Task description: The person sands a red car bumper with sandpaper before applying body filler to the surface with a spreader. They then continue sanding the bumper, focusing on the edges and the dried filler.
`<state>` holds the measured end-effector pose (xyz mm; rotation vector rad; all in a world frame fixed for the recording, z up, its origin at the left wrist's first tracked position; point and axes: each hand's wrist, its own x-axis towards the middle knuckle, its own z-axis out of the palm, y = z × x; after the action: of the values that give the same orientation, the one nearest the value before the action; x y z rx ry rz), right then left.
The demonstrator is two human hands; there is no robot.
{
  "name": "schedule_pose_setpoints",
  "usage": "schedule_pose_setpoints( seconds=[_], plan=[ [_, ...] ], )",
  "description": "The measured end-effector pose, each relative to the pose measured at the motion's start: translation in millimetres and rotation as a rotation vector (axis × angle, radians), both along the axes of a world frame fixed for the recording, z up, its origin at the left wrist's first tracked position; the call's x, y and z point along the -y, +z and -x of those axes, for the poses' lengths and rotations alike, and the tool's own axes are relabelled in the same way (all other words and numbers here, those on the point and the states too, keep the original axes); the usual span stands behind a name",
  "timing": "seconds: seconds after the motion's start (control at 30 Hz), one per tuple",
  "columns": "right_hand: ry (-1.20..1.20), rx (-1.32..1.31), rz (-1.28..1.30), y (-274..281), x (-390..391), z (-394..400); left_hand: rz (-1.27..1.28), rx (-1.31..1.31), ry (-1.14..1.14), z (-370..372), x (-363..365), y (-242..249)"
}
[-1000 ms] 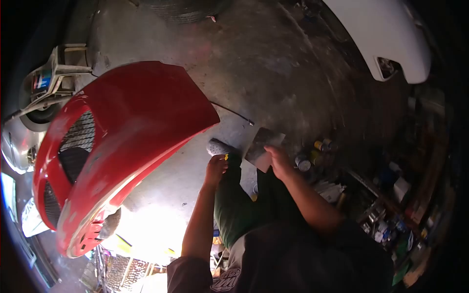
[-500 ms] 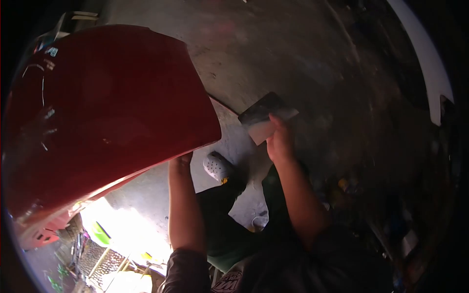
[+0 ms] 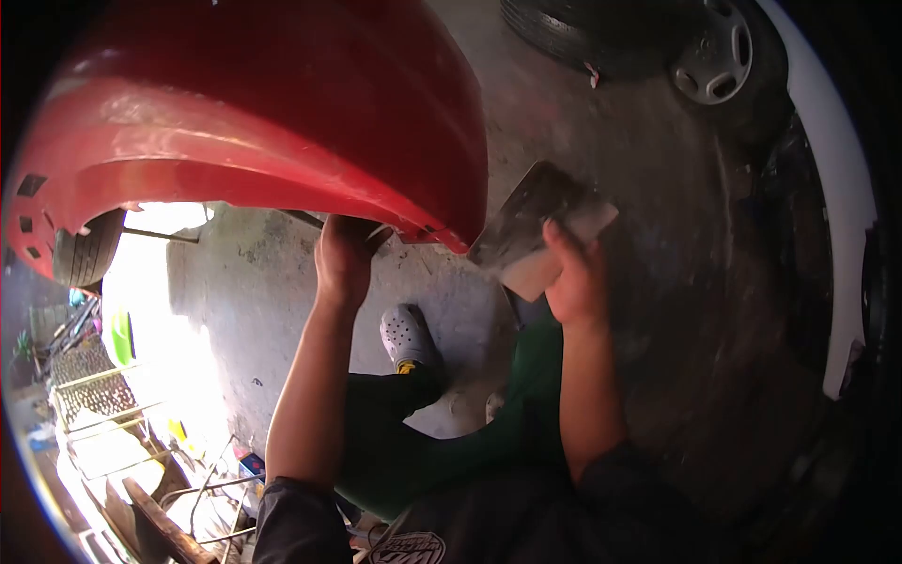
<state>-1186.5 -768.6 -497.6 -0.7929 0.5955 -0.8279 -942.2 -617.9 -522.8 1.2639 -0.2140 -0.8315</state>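
Note:
A large, glossy red car fender (image 3: pixel 272 113) fills the upper left, its curved lower edge tilted toward me. Up against the underside of that edge, near the right corner, is my left hand (image 3: pixel 345 258); it grips the fender, and its fingertips are hidden behind the part. My right hand (image 3: pixel 577 277) pinches a sheet of sandpaper (image 3: pixel 540 211), dark on one portion and pale on the other, with the thumb lying across it. The sheet's left edge comes right by the fender's corner in this view.
Grey concrete floor (image 3: pixel 272 310) lies below, with my foot in a pale clog (image 3: pixel 402 336). Tyres (image 3: pixel 583 38) and a wheel cover (image 3: pixel 719 56) are at the upper right, beside a long white panel (image 3: pixel 836 197). A metal rack (image 3: pixel 113 428) with clutter stands lower left.
The red fender has tilted up and shifted right, showing its curved lower edge. My left hand has risen with it. The right hand and sandpaper have moved slightly right; the view has shifted.

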Motion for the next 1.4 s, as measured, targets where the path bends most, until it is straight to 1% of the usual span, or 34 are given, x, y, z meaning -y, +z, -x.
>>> schedule_pose_setpoints(
  seconds=[0.07, 0.1, 0.13, 0.17, 0.2, 0.23, 0.3, 0.33, 0.43, 0.53, 0.63, 0.73, 0.83, 0.93, 1.03, 1.1, 1.23, 1.33, 1.4],
  plan=[
    [0.048, -0.124, 0.217, 7.2, -12.9, 0.2, 0.051, -0.095, 0.051, 17.5, 6.6, 26.6],
    [0.071, -0.164, 0.248, 6.1, -20.9, -2.2, 0.071, -0.146, 0.080, 25.4, 5.4, 37.0],
    [0.091, -0.206, 0.274, 2.3, -30.0, -3.8, 0.125, -0.128, 0.027, 27.8, 3.1, 38.5],
    [0.106, -0.249, 0.296, -3.1, -38.4, -4.7, 0.169, -0.107, 0.038, 33.0, 2.6, 39.6],
    [0.089, -0.286, 0.399, -13.9, -45.1, -6.2, 0.213, -0.084, 0.043, 38.2, 4.6, 41.1],
    [0.077, -0.349, 0.577, -20.4, -46.2, -7.5, 0.257, -0.061, 0.047, 39.9, 5.7, 41.9],
    [0.045, -0.474, 0.939, -26.9, -43.7, -11.7, 0.337, -0.038, -0.041, 30.2, 3.3, 33.3],
    [-0.006, -0.507, 1.058, -23.6, -44.6, -13.1, 0.382, -0.027, -0.084, 28.3, 4.7, 37.5],
    [-0.048, -0.533, 1.180, -25.6, -43.0, -16.3, 0.157, -0.019, 0.033, 32.0, 7.8, 48.1],
    [-0.007, -0.526, 1.217, -12.8, -40.0, -24.7, 0.157, 0.054, 0.104, 35.0, 11.0, 46.5],
    [0.010, -0.547, 1.203, -8.6, -44.4, -22.8, 0.195, 0.042, 0.072, 34.8, 11.5, 50.3],
    [-0.027, -0.527, 1.152, -13.6, -48.6, -16.8, 0.139, 0.016, 0.073, 32.2, 10.2, 49.6],
    [-0.035, -0.500, 1.329, -4.7, -46.9, -29.8, 0.145, 0.055, 0.097, 32.3, 11.6, 46.3],
    [0.012, -0.496, 1.323, 1.9, -48.8, -33.1, 0.153, 0.056, 0.083, 32.4, 11.9, 48.9],
    [-0.017, -0.565, 1.330, -1.1, -46.9, -19.3, 0.140, 0.031, 0.053, 27.1, 8.4, 46.0],
    [-0.001, -0.608, 1.398, -2.3, -43.9, -17.5, 0.107, 0.042, 0.066, 28.9, 6.3, 43.4],
    [0.068, -0.603, 1.477, 16.3, -43.0, -31.9, 0.127, 0.036, 0.067, 29.7, 8.6, 45.6],
    [0.081, -0.604, 1.485, 21.4, -42.0, -31.5, 0.134, 0.018, 0.041, 28.6, 7.3, 50.2],
    [0.135, -0.674, 1.515, 38.6, -37.3, -26.5, 0.160, -0.003, 0.044, 28.3, 6.8, 52.9]
  ],
)
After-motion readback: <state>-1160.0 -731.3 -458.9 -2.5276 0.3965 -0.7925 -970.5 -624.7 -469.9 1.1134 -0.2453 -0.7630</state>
